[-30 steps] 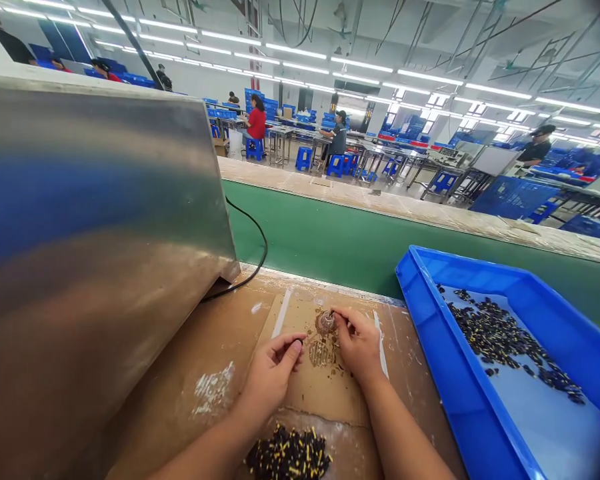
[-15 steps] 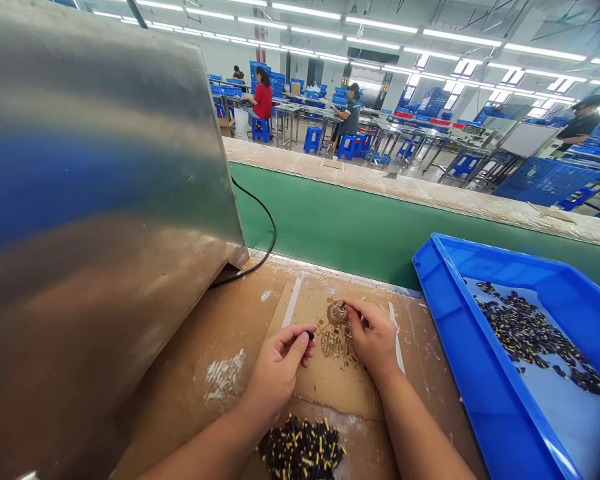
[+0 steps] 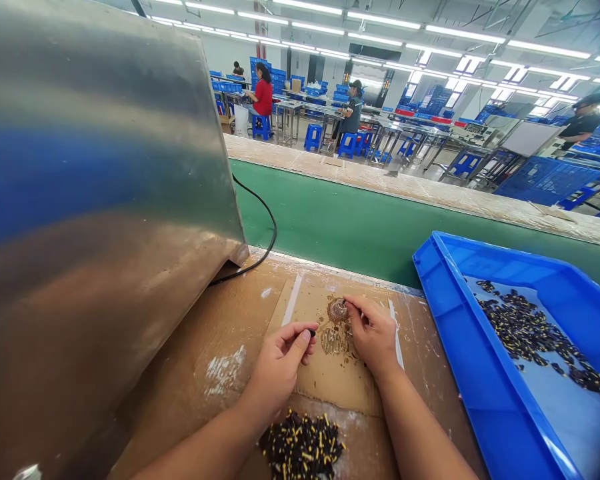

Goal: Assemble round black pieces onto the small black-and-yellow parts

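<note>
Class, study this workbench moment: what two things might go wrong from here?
The left hand holds a tiny black part in a bare pinch; it may slip near the round fixture at the right hand. The loose parts pile lies between both forearms; a forearm might scatter it.

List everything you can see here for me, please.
steel housing: one, silver, left of bench
cable: one, black, beside housing
conveyor belt: one, green, beyond bench
tray: one, blue, right, holding small dark parts
parts pile: one, black-yellow, between the forearms
cardboard sheet: one, brown, under hands
round fixture: one, brownish, on cardboard
co-workers: several, seated far behind
left hand: pinches one small black part
right hand: fingertips at round fixture
</note>
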Motion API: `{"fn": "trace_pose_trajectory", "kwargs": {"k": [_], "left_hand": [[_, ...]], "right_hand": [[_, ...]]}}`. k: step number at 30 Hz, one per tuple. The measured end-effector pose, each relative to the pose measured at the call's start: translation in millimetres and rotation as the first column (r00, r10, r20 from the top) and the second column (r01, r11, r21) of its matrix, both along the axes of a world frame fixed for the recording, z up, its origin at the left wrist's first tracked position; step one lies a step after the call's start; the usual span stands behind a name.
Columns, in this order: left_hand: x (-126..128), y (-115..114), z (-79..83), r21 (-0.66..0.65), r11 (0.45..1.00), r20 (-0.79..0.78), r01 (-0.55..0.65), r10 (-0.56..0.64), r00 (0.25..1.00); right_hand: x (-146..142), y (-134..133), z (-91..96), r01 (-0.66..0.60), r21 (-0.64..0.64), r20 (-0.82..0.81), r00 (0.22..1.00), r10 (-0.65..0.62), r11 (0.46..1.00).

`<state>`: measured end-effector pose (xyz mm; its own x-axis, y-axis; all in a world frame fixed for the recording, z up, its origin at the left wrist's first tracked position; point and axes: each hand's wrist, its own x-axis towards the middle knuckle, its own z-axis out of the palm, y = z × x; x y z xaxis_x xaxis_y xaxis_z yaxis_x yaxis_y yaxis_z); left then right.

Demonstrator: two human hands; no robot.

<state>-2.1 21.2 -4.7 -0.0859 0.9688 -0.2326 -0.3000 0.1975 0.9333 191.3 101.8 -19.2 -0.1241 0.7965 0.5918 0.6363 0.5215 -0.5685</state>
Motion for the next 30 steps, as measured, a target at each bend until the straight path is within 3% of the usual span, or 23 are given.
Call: {"fn": "trace_pose_trajectory", "kwargs": {"k": [7, 14, 17, 24, 30], "left_hand": [[0.8, 0.3, 1.7, 0.013, 1.0, 0.006, -0.021, 0.02, 1.0], [0.9, 0.3, 2.7, 0.013, 1.0, 0.062, -0.021, 0.021, 0.998], [0.3, 0.2, 3.5, -0.013, 0.999, 0.091, -0.03, 0.031, 0.995], [-0.8, 3.1, 5.4, -0.062, 0.994, 0.317, -0.09, 0.105, 0.942], [-1.1, 1.2, 7.9, -0.066, 0.995, 0.382, -0.08, 0.099, 0.919]], "right_hand": [[-1.7, -2.2, 2.8, 0.029, -0.022, 0.007, 1.0, -0.029, 0.999], [1.1, -3.5, -2.2, 0.224, -0.107, -0.17, 0.956, -0.239, 0.969], [1.8, -3.6, -3.1, 0.213, -0.153, -0.195, 0.951, -0.24, 0.965], [2.0, -5.2, -5.4, 0.186, -0.164, -0.198, 0.956, -0.217, 0.969], [2.9, -7.7, -4.4, 0.191, -0.164, -0.199, 0.954, -0.222, 0.968]]}}
